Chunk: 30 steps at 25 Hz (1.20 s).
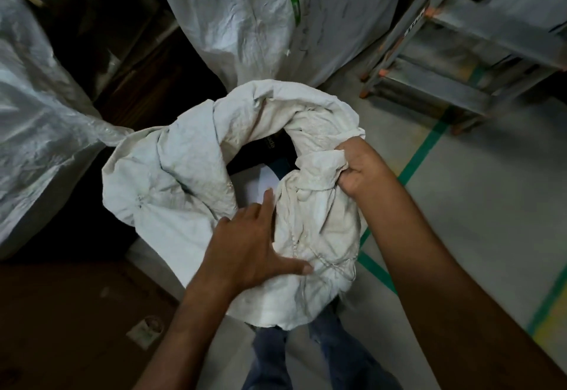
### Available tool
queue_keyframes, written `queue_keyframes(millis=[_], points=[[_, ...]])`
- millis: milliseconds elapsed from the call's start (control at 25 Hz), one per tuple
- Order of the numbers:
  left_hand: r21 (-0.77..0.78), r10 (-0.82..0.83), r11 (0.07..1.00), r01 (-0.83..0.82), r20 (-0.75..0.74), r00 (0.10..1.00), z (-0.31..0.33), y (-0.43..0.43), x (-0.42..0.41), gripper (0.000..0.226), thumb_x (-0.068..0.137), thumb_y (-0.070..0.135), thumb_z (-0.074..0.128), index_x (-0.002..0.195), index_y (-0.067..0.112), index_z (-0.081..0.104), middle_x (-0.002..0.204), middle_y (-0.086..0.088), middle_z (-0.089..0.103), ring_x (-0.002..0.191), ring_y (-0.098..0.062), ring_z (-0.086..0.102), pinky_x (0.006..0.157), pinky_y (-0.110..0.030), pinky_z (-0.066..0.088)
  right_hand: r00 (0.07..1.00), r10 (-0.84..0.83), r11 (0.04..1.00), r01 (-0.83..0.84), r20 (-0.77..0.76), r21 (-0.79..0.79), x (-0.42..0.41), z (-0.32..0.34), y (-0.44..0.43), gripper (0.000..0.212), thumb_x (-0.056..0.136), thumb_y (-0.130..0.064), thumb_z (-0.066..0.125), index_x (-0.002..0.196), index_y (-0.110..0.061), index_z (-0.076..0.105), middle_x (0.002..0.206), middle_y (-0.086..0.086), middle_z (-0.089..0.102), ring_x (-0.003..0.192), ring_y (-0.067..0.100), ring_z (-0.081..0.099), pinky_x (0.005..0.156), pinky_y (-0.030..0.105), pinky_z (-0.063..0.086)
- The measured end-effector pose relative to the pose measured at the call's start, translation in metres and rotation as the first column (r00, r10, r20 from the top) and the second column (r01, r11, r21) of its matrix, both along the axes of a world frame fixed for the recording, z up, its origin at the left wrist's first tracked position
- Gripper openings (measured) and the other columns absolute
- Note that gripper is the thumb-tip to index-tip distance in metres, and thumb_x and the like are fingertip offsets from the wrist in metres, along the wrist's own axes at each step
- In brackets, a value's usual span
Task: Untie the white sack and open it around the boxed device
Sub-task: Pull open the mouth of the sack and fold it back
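The white sack (190,181) stands on the floor (478,193) between the person's legs, its mouth rolled open around a dark box (273,150) showing inside. The right hand (359,168) clenches a bunch of the sack's rim. The left hand (254,245) lies flat and spread on the near fold. 2 larger sacks (260,15) stand behind.

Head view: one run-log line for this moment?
white sack: mouth open, cloth bunched round rim | boxed device: dark top showing inside | right hand: gripping rim cloth | left hand: flat on near folds, fingers spread
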<state>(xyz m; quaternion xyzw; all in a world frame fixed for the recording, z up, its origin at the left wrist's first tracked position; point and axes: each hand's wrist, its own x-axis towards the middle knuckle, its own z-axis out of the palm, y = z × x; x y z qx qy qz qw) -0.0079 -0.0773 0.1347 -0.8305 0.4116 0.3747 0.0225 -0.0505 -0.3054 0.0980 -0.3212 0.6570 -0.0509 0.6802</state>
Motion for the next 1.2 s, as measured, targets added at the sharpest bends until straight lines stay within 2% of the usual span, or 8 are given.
queue_keyframes(millis=[120,240,400,520,720,880,1080,1200], points=[[-0.182,-0.018,0.982,0.058,0.213,0.977,-0.010,0.010,-0.024,0.075,0.079,0.072,0.049,0.135,0.022,0.052,0.097,-0.001,0.069,0.086,-0.027,0.070,0.064,-0.038,0.054,0.995,-0.008,1.000,0.007,0.103,0.017,-0.010,0.019,0.012,0.012,0.084,0.001,0.062,0.092,-0.002,0.070,0.091,0.012,0.069,0.074,0.027,0.069,0.064,0.032,0.062],[-0.347,0.084,0.938,0.009,0.252,0.964,0.001,0.012,-0.037,0.038,0.091,0.057,0.050,0.102,0.023,0.066,0.083,0.000,0.064,0.073,-0.028,0.065,0.058,-0.035,0.048,0.971,0.239,0.885,-0.220,-0.005,-0.410,-0.026,0.043,0.038,0.065,0.073,-0.016,0.077,0.134,-0.013,0.054,0.130,0.005,0.062,0.116,0.023,0.061,0.097,0.038,0.054],[-0.385,0.114,0.920,0.067,0.427,0.897,0.020,0.020,-0.034,0.039,0.087,0.048,0.054,0.110,0.022,0.071,0.125,-0.003,0.062,0.112,-0.031,0.056,0.087,-0.044,0.038,0.441,0.742,-0.069,-0.699,-0.505,-0.712,-0.083,0.080,0.074,0.097,0.060,-0.012,0.064,0.151,-0.029,0.035,0.163,-0.004,0.019,0.150,0.022,0.018,0.119,0.046,0.027],[-0.456,0.167,0.887,0.074,0.465,0.869,0.038,0.026,-0.043,0.034,0.088,0.038,0.057,0.111,0.017,0.073,0.115,-0.003,0.065,0.101,-0.031,0.060,0.080,-0.041,0.042,0.028,0.771,-0.461,-0.665,-0.636,-0.587,-0.105,0.084,0.083,0.106,0.059,-0.006,0.071,0.154,-0.030,0.033,0.160,-0.006,0.030,0.150,0.020,0.023,0.113,0.043,0.030],[-0.684,0.443,0.714,-0.153,0.271,0.855,0.052,0.042,-0.064,0.042,0.095,0.038,0.064,0.131,0.017,0.064,0.122,-0.003,0.063,0.095,-0.025,0.066,0.062,-0.035,0.052,0.498,0.425,-0.606,-0.463,-0.756,-0.646,-0.080,0.084,0.078,0.029,0.071,-0.007,0.076,0.097,-0.017,0.069,0.087,0.003,0.064,0.084,0.028,0.056,0.066,0.039,0.037],[-0.592,0.408,0.793,-0.141,0.345,0.845,0.042,0.046,-0.066,0.070,0.085,0.029,0.077,0.148,0.028,0.046,0.121,-0.004,0.063,0.099,-0.027,0.064,0.061,-0.036,0.051,0.707,0.309,-0.547,-0.415,-0.636,-0.727,-0.098,0.080,0.094,0.031,0.082,-0.008,0.077,0.100,-0.019,0.054,0.086,0.005,0.062,0.078,0.029,0.057,0.064,0.039,0.036],[-0.687,0.411,0.686,0.238,0.636,0.653,0.022,0.071,-0.078,0.030,0.095,0.001,0.060,0.116,0.016,0.075,0.084,-0.009,0.063,0.064,-0.029,0.059,0.047,-0.035,0.039,0.134,0.585,-0.608,-0.580,-0.800,-0.542,-0.141,0.111,0.131,0.099,0.069,-0.017,0.074,0.154,-0.027,0.025,0.159,0.006,0.023,0.087,0.011,0.042,0.055,0.017,0.024],[-0.722,0.416,0.616,0.314,0.637,0.649,0.015,0.081,-0.095,0.025,0.101,0.004,0.057,0.112,0.013,0.077,0.083,-0.008,0.065,0.062,-0.027,0.059,0.048,-0.036,0.043,0.032,0.437,-0.738,-0.558,-0.899,-0.379,-0.135,0.098,0.124,0.096,0.075,-0.017,0.075,0.156,-0.034,0.025,0.159,-0.002,0.029,0.084,0.018,0.059,0.052,0.026,0.033]])
